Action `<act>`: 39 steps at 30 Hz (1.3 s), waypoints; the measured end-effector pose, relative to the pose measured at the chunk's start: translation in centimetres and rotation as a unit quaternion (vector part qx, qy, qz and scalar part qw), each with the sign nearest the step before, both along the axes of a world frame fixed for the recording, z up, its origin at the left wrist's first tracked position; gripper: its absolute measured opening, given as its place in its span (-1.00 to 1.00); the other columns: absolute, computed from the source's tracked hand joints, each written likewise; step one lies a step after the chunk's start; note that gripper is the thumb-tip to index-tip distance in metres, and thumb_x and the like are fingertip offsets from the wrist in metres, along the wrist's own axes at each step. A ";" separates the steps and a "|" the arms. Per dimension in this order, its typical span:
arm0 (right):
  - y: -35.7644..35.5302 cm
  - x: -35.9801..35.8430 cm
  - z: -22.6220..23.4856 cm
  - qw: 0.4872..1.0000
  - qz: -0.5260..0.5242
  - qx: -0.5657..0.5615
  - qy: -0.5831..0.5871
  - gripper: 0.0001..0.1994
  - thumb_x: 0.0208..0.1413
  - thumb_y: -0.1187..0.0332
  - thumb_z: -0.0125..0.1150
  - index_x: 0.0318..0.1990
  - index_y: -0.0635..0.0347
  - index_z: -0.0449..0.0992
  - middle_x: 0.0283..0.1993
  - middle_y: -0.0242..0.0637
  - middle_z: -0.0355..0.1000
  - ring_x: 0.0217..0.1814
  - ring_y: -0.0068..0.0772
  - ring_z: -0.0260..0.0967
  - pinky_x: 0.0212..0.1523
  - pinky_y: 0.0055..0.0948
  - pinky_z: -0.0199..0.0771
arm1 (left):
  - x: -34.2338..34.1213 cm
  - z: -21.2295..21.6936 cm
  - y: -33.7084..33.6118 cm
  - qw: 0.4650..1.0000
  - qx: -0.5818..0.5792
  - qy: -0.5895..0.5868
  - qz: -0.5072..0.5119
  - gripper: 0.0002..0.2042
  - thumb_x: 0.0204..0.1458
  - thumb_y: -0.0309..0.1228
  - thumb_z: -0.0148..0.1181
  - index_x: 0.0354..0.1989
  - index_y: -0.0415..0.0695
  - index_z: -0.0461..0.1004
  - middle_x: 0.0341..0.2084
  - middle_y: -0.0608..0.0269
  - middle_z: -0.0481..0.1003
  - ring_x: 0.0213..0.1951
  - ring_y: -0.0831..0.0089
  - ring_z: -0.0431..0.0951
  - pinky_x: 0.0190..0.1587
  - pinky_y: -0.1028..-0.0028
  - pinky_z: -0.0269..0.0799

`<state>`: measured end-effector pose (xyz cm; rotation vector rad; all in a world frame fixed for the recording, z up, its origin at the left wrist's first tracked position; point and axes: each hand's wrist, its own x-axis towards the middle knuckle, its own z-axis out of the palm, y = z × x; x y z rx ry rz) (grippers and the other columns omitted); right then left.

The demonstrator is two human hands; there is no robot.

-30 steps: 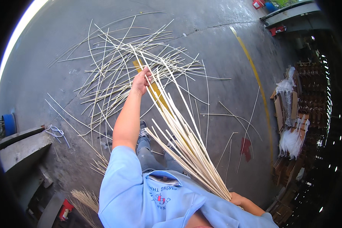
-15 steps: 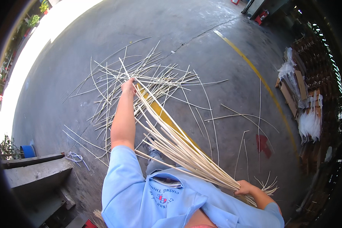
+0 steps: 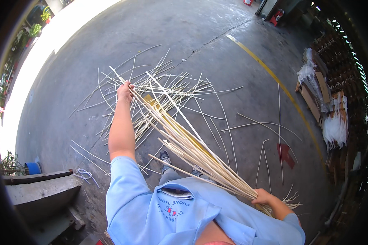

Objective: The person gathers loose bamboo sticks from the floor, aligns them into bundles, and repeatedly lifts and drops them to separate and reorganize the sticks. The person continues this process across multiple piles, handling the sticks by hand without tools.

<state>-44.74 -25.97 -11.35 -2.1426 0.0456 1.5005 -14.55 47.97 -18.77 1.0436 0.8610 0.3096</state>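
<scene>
The right hand (image 3: 265,197) is clenched around the gathered end of a long bundle of pale cane strips (image 3: 192,149), low at the person's right side. The bundle fans out from that grip, up and to the left, across the front of the body. The left hand (image 3: 125,90) is stretched far forward with its fingers closed on the far end of one strip in the fan. Below lies a wide grey concrete floor (image 3: 216,36), crossed by a yellow painted line (image 3: 274,77). Loose cane strips (image 3: 180,87) lie scattered on it, just past the left hand. A small blue bucket (image 3: 32,167) stands at the left edge.
</scene>
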 end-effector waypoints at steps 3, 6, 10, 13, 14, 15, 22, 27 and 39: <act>0.4 0.6 -0.3 1.000 0.010 0.014 -0.017 -0.50 -0.25 0.29 0.47 -0.04 0.21 0.57 -0.21 -0.20 0.60 -0.19 -0.36 0.51 -0.04 -0.36 0.51 | -0.5 1.7 -0.3 0.997 0.029 -0.048 -0.048 -0.80 0.30 -0.23 0.16 -0.30 -0.06 0.39 -0.60 0.34 0.47 -0.66 0.62 0.39 -0.76 0.62 0.10; 1.1 0.1 -0.3 0.999 0.016 0.021 -0.043 -0.50 -0.24 0.30 0.46 -0.03 0.20 0.57 -0.18 -0.21 0.61 -0.17 -0.35 0.53 -0.04 -0.35 0.51 | -0.6 2.0 -4.8 0.980 0.017 -0.035 -0.193 -0.83 0.33 -0.28 0.12 -0.27 -0.07 0.39 -0.61 0.35 0.46 -0.66 0.63 0.42 -0.74 0.66 0.13; 2.0 0.9 -1.3 0.997 0.033 0.033 -0.055 -0.51 -0.25 0.29 0.48 -0.05 0.16 0.58 -0.17 -0.17 0.62 -0.14 -0.32 0.57 -0.05 -0.31 0.54 | -2.3 5.1 -4.8 0.980 0.005 -0.028 -0.195 -0.84 0.34 -0.27 0.10 -0.24 -0.07 0.42 -0.58 0.31 0.53 -0.69 0.65 0.37 -0.75 0.67 0.12; 1.9 0.1 -1.7 0.996 0.022 0.044 -0.073 -0.52 -0.25 0.30 0.48 -0.05 0.16 0.58 -0.16 -0.18 0.62 -0.14 -0.33 0.57 -0.05 -0.31 0.55 | -4.1 6.0 -4.9 0.974 -0.008 -0.036 -0.223 -0.86 0.33 -0.29 0.11 -0.22 -0.07 0.42 -0.55 0.32 0.54 -0.67 0.66 0.41 -0.76 0.69 0.12; 1.8 0.0 -1.9 0.996 0.019 0.047 -0.079 -0.52 -0.24 0.30 0.47 -0.05 0.16 0.58 -0.16 -0.18 0.62 -0.14 -0.33 0.57 -0.05 -0.32 0.55 | -4.6 6.6 -4.8 0.970 -0.006 -0.042 -0.241 -0.86 0.33 -0.30 0.12 -0.22 -0.07 0.42 -0.54 0.32 0.54 -0.67 0.67 0.43 -0.76 0.69 0.12; 1.8 -0.2 -2.1 0.995 0.015 0.049 -0.085 -0.52 -0.24 0.31 0.47 -0.05 0.16 0.59 -0.16 -0.18 0.62 -0.14 -0.34 0.57 -0.05 -0.32 0.54 | -4.8 7.4 -4.3 0.968 -0.013 -0.053 -0.245 -0.87 0.31 -0.31 0.14 -0.20 -0.09 0.43 -0.51 0.28 0.56 -0.57 0.62 0.51 -0.68 0.68 0.24; 1.6 0.2 -4.2 0.994 -0.064 0.049 -0.076 -0.54 -0.24 0.35 0.44 -0.06 0.18 0.60 -0.20 -0.27 0.61 -0.16 -0.45 0.52 -0.07 -0.37 0.53 | -4.8 11.8 -1.3 0.975 0.032 -0.108 -0.191 -0.89 0.27 -0.37 0.20 -0.16 -0.12 0.45 -0.41 0.19 0.60 -0.40 0.49 0.59 -0.51 0.59 0.45; 2.0 0.2 -5.4 0.982 -0.119 0.133 -0.055 -0.58 -0.21 0.45 0.41 -0.07 0.25 0.60 -0.21 -0.37 0.58 -0.15 -0.53 0.48 -0.07 -0.41 0.50 | -4.7 11.8 0.2 0.987 0.007 -0.088 -0.135 -0.86 0.29 -0.32 0.18 -0.19 -0.12 0.43 -0.43 0.18 0.59 -0.45 0.51 0.59 -0.58 0.58 0.43; 2.9 -1.5 -7.8 0.979 -0.131 0.145 -0.066 -0.59 -0.12 0.42 0.42 -0.03 0.24 0.60 -0.17 -0.37 0.59 -0.10 -0.53 0.48 0.00 -0.40 0.48 | -8.2 12.6 -1.8 0.971 -0.037 -0.171 -0.160 -0.85 0.26 -0.32 0.24 -0.23 -0.10 0.45 -0.46 0.32 0.51 -0.46 0.50 0.55 -0.53 0.54 0.46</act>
